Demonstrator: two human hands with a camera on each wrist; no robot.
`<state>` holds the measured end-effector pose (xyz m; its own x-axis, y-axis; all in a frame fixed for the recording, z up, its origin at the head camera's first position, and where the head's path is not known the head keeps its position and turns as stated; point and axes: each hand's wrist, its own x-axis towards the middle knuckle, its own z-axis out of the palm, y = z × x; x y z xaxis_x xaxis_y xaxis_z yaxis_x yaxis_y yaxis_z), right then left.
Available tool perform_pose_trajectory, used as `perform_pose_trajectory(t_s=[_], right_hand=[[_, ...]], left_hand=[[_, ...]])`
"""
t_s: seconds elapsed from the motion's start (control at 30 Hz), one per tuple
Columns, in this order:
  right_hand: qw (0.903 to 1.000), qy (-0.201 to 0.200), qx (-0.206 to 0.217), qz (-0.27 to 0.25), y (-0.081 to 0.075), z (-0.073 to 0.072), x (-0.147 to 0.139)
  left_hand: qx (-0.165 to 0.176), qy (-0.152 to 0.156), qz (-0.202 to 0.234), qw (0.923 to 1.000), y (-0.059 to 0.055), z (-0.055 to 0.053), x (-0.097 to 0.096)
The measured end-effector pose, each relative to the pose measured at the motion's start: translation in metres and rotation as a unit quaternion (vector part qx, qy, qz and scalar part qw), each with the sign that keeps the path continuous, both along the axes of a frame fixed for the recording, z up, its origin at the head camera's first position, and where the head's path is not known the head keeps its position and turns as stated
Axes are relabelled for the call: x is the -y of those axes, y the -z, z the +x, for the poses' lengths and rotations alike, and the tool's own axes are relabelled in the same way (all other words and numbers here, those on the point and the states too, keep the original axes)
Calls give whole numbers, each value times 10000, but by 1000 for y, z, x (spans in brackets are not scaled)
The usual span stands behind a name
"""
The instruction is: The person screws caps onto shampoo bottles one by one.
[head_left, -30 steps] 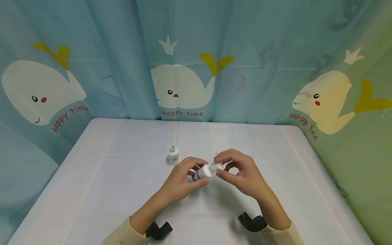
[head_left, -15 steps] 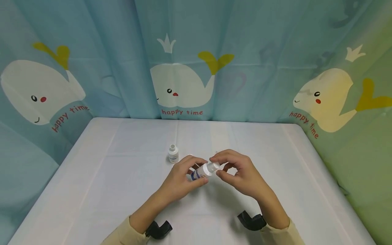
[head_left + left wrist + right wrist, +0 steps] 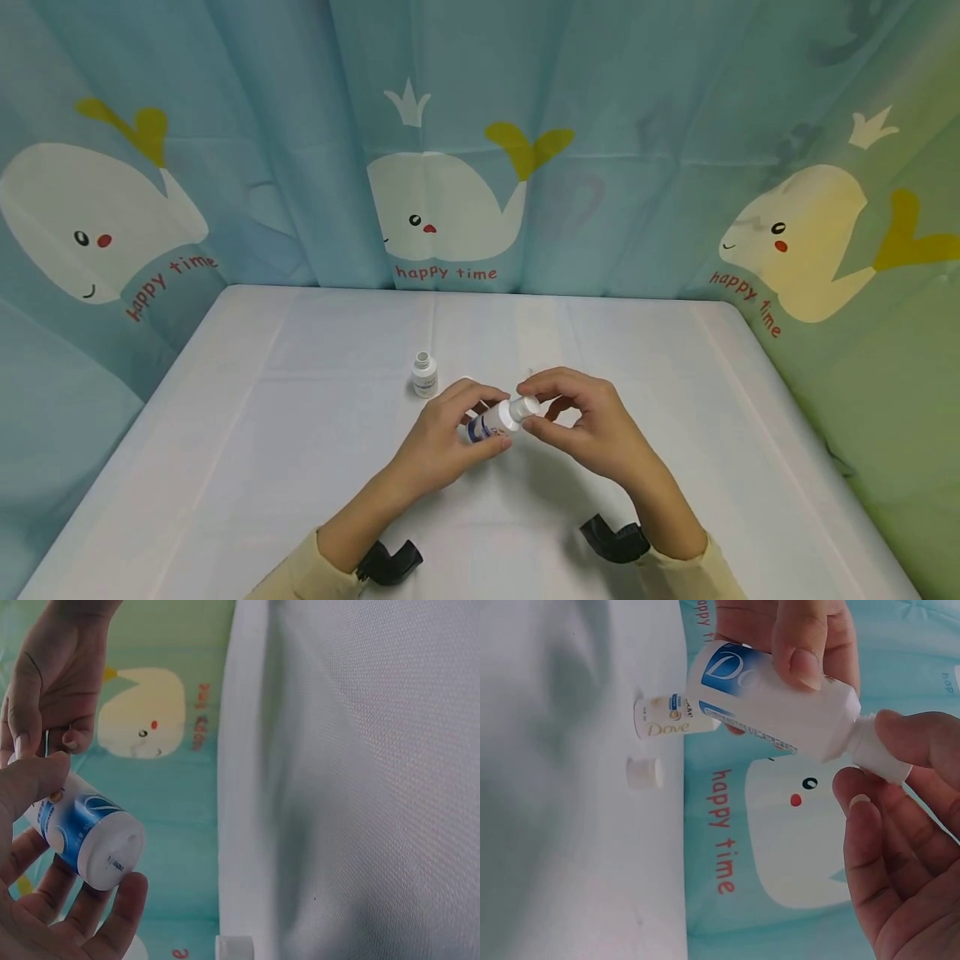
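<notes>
- The left hand (image 3: 446, 437) had its thumb and fingers clamped round the bottle (image 3: 491, 422), tilted above the table (image 3: 300, 400).
- The right hand (image 3: 596, 417) pinched the cap (image 3: 527, 406) at its neck between thumb and finger.
- A second bottle (image 3: 425, 380) stood upright, uncapped; a loose cap (image 3: 644, 774) sat near it.

I see a white-covered table (image 3: 262, 475), faintly creased, its far corners rounded. Behind its far edge I have a blue curtain (image 3: 292, 100) hanging in loose folds, turning green past the right edge. I count 3 pale whales (image 3: 450, 208) with yellow tails printed on it: 1 by each far corner, 1 behind the far edge. I can read red "happy time" lettering (image 3: 446, 273) near each whale. I notice soft shadows towards the near edge.
</notes>
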<state>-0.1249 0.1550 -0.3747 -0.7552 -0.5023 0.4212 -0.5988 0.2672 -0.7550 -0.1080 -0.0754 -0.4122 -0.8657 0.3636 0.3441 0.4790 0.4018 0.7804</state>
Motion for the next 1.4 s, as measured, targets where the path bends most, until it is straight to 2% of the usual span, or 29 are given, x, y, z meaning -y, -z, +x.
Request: perform_pose_trajectory(t_s=[0.3,0.87,1.17,1.4], right_hand=[[9999,109,22,-13,1,1,2],[9984,357,-360,244,-1,2,3],[9983,-192,-470,291,-7,0,-8],[9977,-244,-549,323,-7,0,-7]], left_hand=[[-103,-5,-18,9999,-1,0,-1],[-226,-18,-47,9997,-4,2,-1],[-140,-46,-69,9999,-3,1,0],[-130,-48,-112,9998,-1,1,0]])
